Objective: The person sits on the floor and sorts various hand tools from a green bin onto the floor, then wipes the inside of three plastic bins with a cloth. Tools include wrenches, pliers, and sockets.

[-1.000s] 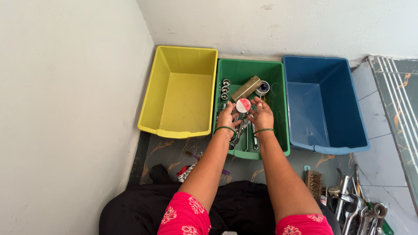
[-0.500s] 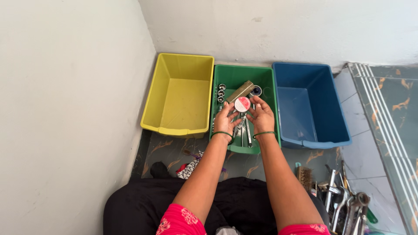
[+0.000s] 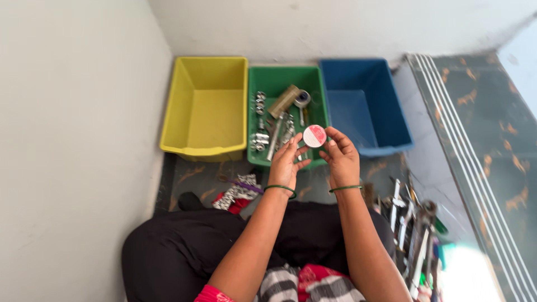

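Observation:
My left hand [image 3: 290, 163] and my right hand [image 3: 340, 158] together hold a small round tin [image 3: 314, 136] with a red and white lid, pinched between the fingertips of both. The tin is raised above the near right corner of a green bin [image 3: 313, 79]. That bin holds several metal sockets [image 3: 259, 100], wrenches [image 3: 275, 141], a brass-coloured bar [image 3: 284, 101] and a roll of tape [image 3: 302, 99]. Both wrists wear thin green bangles.
A yellow bin [image 3: 203, 106] stands left of the green one and a blue bin [image 3: 363, 103] right of it, all against the back wall. Loose wrenches and tools [image 3: 413, 229] lie on the floor at my right. A patterned cloth [image 3: 238, 193] lies near my knees.
Both hands have drawn the tin back toward me, out from over the middle of the green bin to its near edge. The camera has tilted and shifted.

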